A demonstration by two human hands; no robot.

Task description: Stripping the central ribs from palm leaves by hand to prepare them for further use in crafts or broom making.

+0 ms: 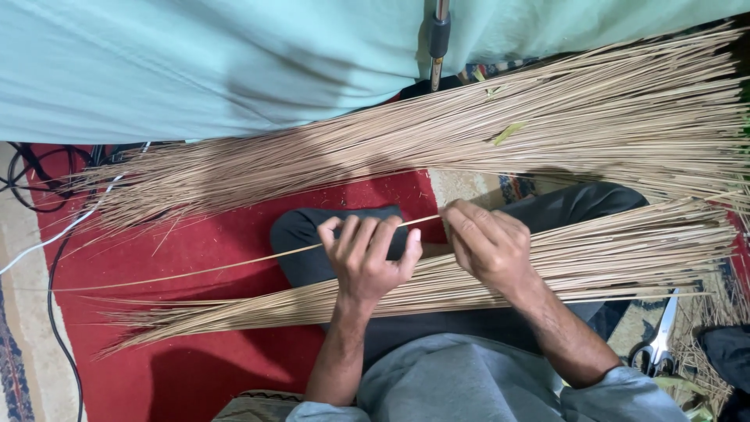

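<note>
- Even, soft indoor light, fairly bright, no glare.
- Faint shadows fall on the red mat (211,367).
- Focus is sharp centrally; edges stretch and soften slightly.

Dry, matt plant sticks (437,148); red cloth mat (211,242); metal scissors (662,336)

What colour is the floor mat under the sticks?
Red mat, clearest in the head view, beneath the tan sticks.
</note>
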